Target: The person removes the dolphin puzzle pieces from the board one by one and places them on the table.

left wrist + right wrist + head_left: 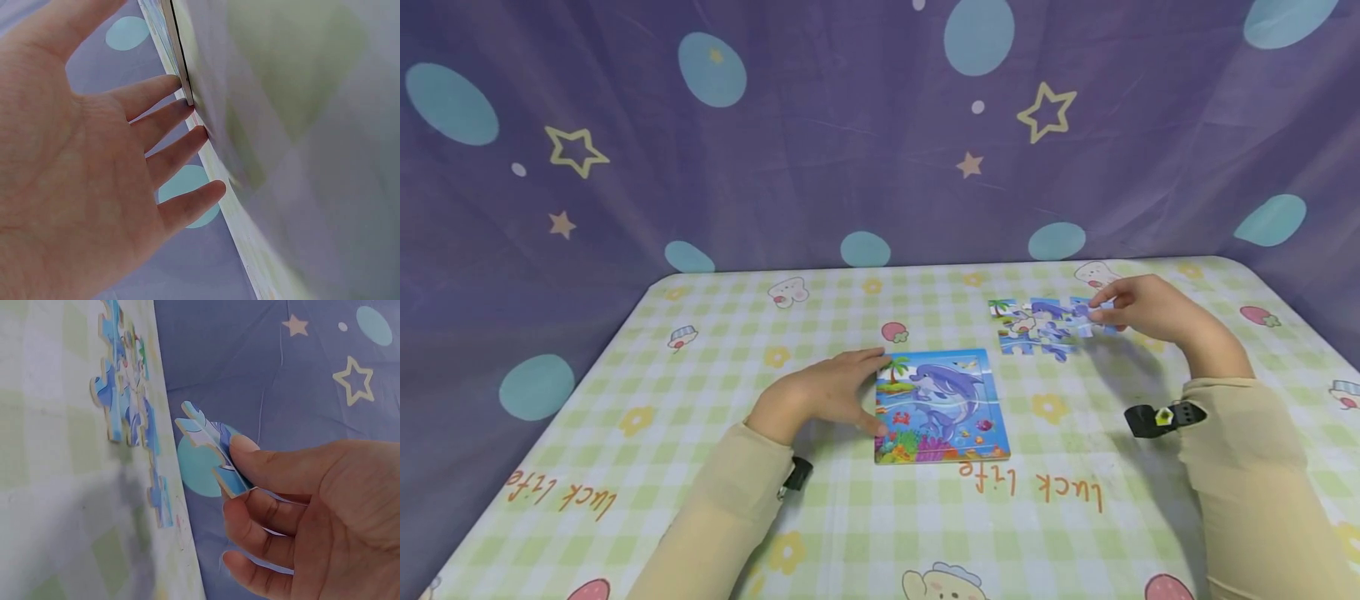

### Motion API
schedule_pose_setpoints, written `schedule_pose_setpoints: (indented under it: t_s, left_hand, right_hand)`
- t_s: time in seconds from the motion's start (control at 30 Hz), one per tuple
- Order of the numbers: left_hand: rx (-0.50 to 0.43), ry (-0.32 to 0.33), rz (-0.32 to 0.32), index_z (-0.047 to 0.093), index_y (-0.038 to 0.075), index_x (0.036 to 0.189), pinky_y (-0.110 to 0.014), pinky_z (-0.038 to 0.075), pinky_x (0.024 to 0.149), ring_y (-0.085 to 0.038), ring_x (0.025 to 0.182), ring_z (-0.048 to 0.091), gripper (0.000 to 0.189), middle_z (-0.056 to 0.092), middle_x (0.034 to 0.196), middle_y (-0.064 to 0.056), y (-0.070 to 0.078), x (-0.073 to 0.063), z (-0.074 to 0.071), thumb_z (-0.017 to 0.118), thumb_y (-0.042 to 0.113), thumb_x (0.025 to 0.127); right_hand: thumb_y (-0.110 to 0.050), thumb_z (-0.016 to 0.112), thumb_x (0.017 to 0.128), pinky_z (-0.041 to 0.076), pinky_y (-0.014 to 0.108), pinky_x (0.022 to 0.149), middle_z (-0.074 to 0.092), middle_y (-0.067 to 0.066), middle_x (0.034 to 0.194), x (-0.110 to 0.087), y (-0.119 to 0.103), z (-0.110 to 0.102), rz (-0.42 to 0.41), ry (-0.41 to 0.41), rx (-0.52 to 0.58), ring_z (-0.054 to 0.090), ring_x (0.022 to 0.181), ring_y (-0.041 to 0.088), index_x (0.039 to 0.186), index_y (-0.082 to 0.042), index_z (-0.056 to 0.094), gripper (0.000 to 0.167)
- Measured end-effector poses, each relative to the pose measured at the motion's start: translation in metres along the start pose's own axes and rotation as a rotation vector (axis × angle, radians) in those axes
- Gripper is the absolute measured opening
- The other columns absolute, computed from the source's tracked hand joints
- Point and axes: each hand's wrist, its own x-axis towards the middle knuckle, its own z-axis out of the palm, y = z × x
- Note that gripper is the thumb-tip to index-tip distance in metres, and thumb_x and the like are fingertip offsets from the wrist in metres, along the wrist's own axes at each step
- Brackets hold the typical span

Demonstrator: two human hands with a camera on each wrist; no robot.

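Observation:
A square puzzle board [936, 408] with a dolphin picture lies flat on the table. My left hand [827, 390] is at its left side, with the thumb by the near corner and the fingertips by the far corner. In the left wrist view the straight fingers [165, 147] reach the board's edge [181, 59]. My right hand [1138, 308] is raised at the far right, pinching a blue and white puzzle piece [215, 450] between thumb and fingers. Beneath and left of that hand lie several loose puzzle pieces [1018, 342] in rough rows, some overlapping.
A green and white checked tablecloth [715, 392] covers the table, whose far edge meets a purple curtain [790, 150]. Black wrist straps [1165, 418] sit over both beige sleeves [1262, 483].

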Motion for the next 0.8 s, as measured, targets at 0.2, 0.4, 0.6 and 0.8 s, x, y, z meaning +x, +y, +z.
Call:
schedule_pose_setpoints:
  t_s: [0.2, 0.4, 0.6, 0.8]
  left_hand:
    - [0.000, 0.000, -0.006, 0.027, 0.010, 0.157, -0.047, 0.023, 0.118, -0.028, 0.149, 0.019, 0.104, 0.020, 0.164, -0.005, 0.000, 0.000, 0.001, 0.083, 0.047, 0.077]
    - [0.000, 0.001, -0.010, 0.028, 0.011, 0.157, -0.046, 0.023, 0.118, -0.027, 0.149, 0.020, 0.103, 0.020, 0.164, -0.005, 0.000, 0.000, 0.000, 0.083, 0.046, 0.077]
    - [-0.002, 0.001, -0.004, 0.028, 0.010, 0.157, -0.046, 0.023, 0.119, -0.027, 0.149, 0.020, 0.103, 0.020, 0.164, -0.005, -0.001, 0.001, 0.001, 0.083, 0.045, 0.078]
    - [-0.010, -0.005, -0.006, 0.027, 0.010, 0.157, -0.046, 0.023, 0.119, -0.028, 0.149, 0.018, 0.102, 0.020, 0.164, -0.006, 0.000, 0.001, 0.001, 0.083, 0.044, 0.078]
  right_hand:
    - [-0.022, 0.067, 0.096, 0.043, 0.035, 0.066, 0.066, 0.006, 0.083, 0.002, 0.008, 0.004, 0.017, -0.005, 0.014, 0.060, 0.076, 0.020, 0.117, 0.008, 0.064, 0.036]
    - [-0.019, 0.067, 0.096, 0.044, 0.034, 0.062, 0.063, 0.007, 0.081, 0.004, 0.017, 0.007, 0.032, -0.012, 0.027, 0.060, 0.074, 0.019, 0.116, 0.009, 0.063, 0.035]
    - [-0.018, 0.067, 0.095, 0.046, 0.031, 0.058, 0.059, 0.005, 0.078, 0.004, 0.022, 0.008, 0.062, -0.035, 0.098, 0.059, 0.073, 0.019, 0.115, 0.011, 0.062, 0.036]
    - [-0.014, 0.066, 0.094, 0.043, 0.026, 0.053, 0.057, 0.002, 0.070, 0.005, 0.026, 0.012, 0.075, -0.048, 0.127, 0.054, 0.066, 0.017, 0.113, 0.014, 0.060, 0.034]
